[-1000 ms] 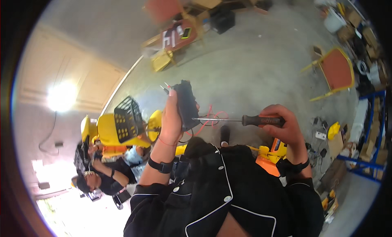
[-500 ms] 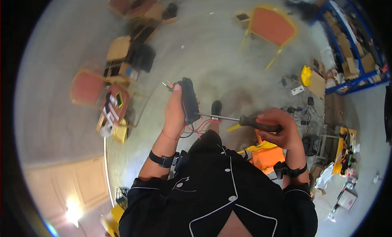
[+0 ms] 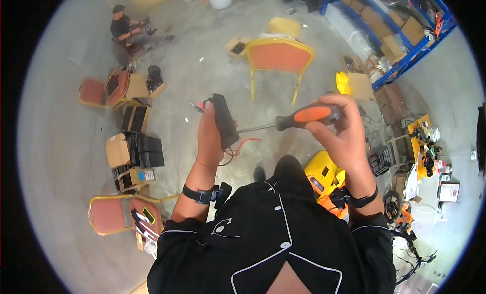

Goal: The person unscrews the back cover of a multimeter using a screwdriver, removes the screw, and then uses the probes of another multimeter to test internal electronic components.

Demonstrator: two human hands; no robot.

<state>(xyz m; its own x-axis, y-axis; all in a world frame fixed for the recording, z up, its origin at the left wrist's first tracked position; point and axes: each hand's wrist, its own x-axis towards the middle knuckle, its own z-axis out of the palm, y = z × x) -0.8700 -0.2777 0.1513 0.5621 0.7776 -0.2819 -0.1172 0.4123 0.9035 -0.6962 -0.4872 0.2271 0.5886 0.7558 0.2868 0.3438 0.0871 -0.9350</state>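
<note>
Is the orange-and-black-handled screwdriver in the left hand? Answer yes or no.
No: the right hand grips the orange-and-black-handled screwdriver; the left hand holds a black rectangular box.

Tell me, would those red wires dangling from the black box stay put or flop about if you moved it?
Probably flop: the red wires hang in a loose curve below the black box, so they look thin and limp. The box itself seems rigid and fairly light, since the left hand holds it up alone.
</note>
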